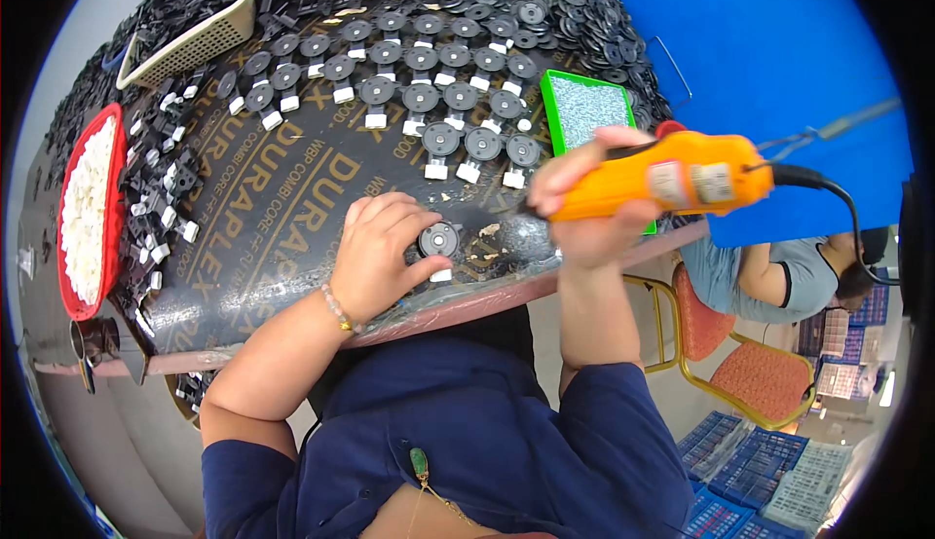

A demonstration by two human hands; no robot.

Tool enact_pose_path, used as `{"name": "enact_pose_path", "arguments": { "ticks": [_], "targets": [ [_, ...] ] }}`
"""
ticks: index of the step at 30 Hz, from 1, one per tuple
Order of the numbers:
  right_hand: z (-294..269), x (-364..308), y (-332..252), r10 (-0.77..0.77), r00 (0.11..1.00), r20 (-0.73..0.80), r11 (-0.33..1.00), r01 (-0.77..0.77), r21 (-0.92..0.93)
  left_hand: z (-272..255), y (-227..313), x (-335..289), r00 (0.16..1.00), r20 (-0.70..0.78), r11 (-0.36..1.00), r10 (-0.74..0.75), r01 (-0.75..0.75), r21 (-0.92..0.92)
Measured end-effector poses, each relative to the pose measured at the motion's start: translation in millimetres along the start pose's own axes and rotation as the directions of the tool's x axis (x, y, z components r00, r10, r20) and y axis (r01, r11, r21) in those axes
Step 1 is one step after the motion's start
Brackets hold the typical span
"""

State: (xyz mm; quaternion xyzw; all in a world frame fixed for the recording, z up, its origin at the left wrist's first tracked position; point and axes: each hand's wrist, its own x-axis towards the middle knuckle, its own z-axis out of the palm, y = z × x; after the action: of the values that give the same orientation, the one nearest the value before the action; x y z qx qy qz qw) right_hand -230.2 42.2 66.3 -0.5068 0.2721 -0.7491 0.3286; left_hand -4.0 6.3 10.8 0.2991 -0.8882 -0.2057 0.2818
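My right hand [592, 239] is wrapped round an orange electric screwdriver [672, 179], held level above the table with its dark tip end pointing left; the tip itself is blurred. My left hand [382, 252] steadies a black disc part [439, 239] on the tabletop, thumb and fingers at its left side. A white block [441, 275] shows at the near side of that disc. Behind my hands lie several rows of similar black discs [421, 99] with white blocks. Beyond the screwdriver, a green tray [550, 111] holds many tiny silvery pieces, probably screws.
A red basket [119, 188] of white pieces stands at the left, beside scattered black-and-white parts [161, 188]. Heaped black parts and a beige basket [195, 47] fill the back. A blue panel [769, 72] rises at right, with the screwdriver's cord [842, 193] before it. Another person [799, 276] sits beyond.
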Motion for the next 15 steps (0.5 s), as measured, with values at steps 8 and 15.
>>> {"name": "enact_pose_path", "arguments": {
  "ticks": [8,15],
  "targets": [
    [-132.5,34.6,-25.8,-0.283,0.936,-0.209,0.797,0.109,-0.595,4.9,5.7,8.6,1.000,0.010,0.999,0.018,-0.018,0.041],
    [-152.7,36.3,-8.5,-0.296,0.929,-0.220,0.812,0.123,-0.571,2.9,3.7,7.8,1.000,0.027,0.997,-0.012,0.010,0.077]
  ]
}}
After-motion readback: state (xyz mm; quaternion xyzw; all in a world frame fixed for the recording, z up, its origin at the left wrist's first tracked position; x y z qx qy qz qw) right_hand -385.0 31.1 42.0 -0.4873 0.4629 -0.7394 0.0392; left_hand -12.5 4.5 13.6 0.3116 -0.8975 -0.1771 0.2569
